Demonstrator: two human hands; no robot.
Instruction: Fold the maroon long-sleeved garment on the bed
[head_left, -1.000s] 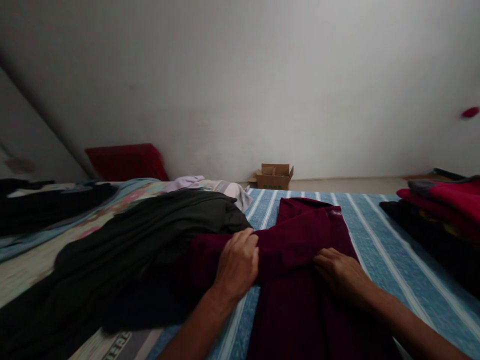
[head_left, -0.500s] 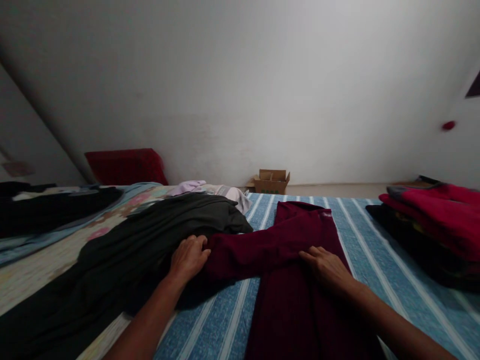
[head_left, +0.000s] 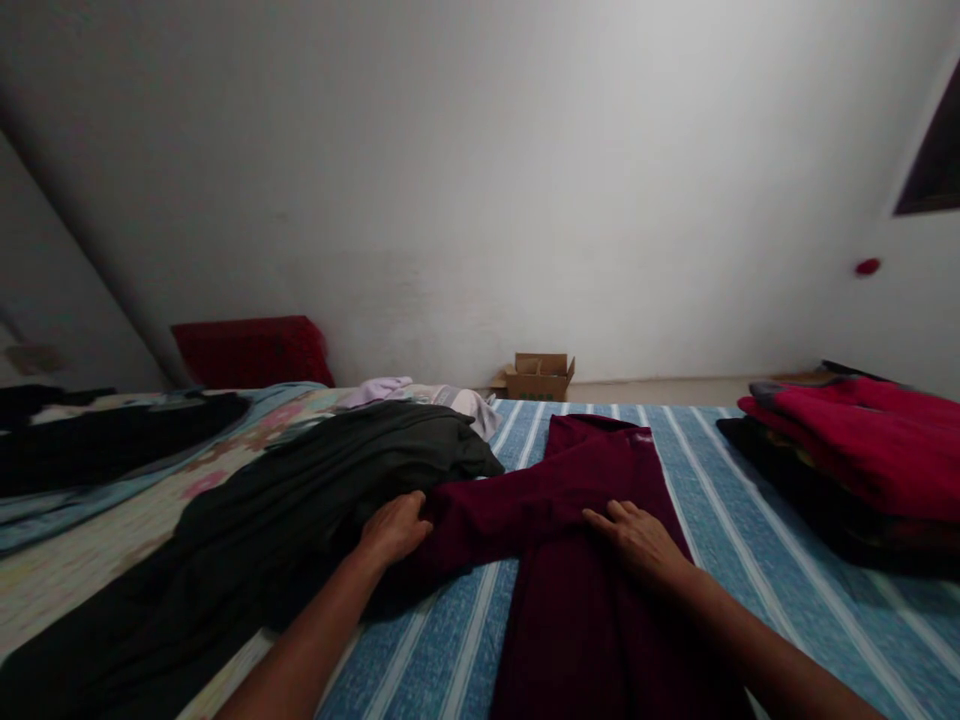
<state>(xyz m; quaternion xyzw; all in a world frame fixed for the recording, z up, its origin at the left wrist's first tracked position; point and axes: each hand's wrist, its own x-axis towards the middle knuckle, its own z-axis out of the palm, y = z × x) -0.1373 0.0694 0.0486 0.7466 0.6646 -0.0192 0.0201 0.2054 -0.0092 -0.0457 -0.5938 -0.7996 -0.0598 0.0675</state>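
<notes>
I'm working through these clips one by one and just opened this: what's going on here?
A person has both hands on a maroon garment spread on a blue striped sheet. The left hand is at the end of the part stretched out to the left, beside a dark green garment; the right hand lies on the main body. Whether either hand grips the cloth is unclear. To the right sits a stack of clothes, pinkish red on top.
</notes>
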